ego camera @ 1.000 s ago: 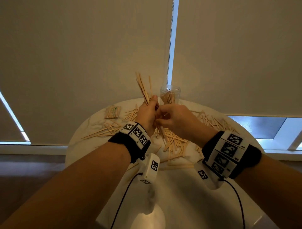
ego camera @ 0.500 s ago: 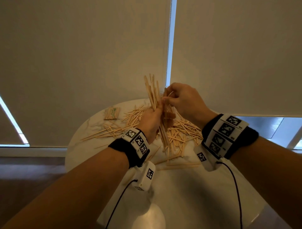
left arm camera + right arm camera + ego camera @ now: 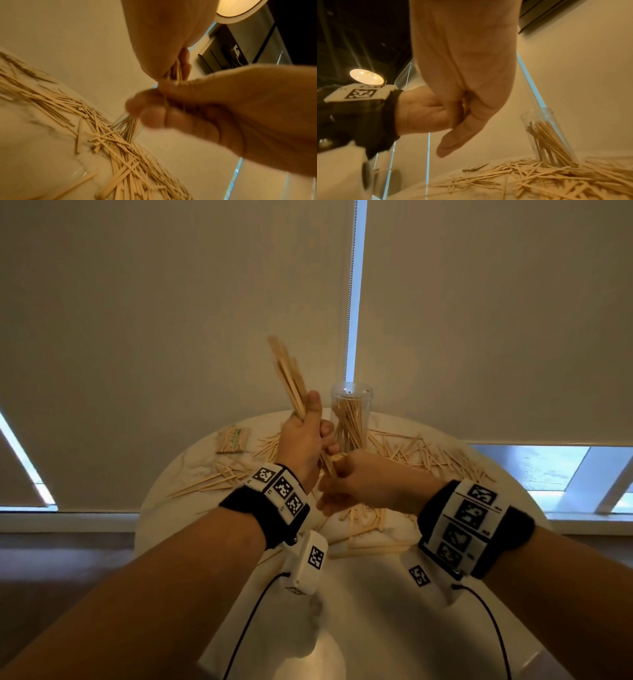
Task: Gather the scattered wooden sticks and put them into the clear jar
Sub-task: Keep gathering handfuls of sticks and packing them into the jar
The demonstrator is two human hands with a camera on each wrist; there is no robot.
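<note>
A person is wearing a black fabric band (image 3: 253,510) on each bare forearm, each band carrying white plates (image 3: 279,486) printed with square black-and-white codes. A white camera block (image 3: 308,563) bearing a similar code is hanging under each wrist, trailing a thin black cable (image 3: 246,625).

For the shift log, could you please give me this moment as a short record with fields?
left hand: grips a bundle of sticks, tilted, above the table
right hand: fingers curled at the bundle's lower end
clear jar: upright on the round table, partly filled with sticks, beyond the hands
loose sticks: many scattered around the jar
small stack: far left of table
</note>
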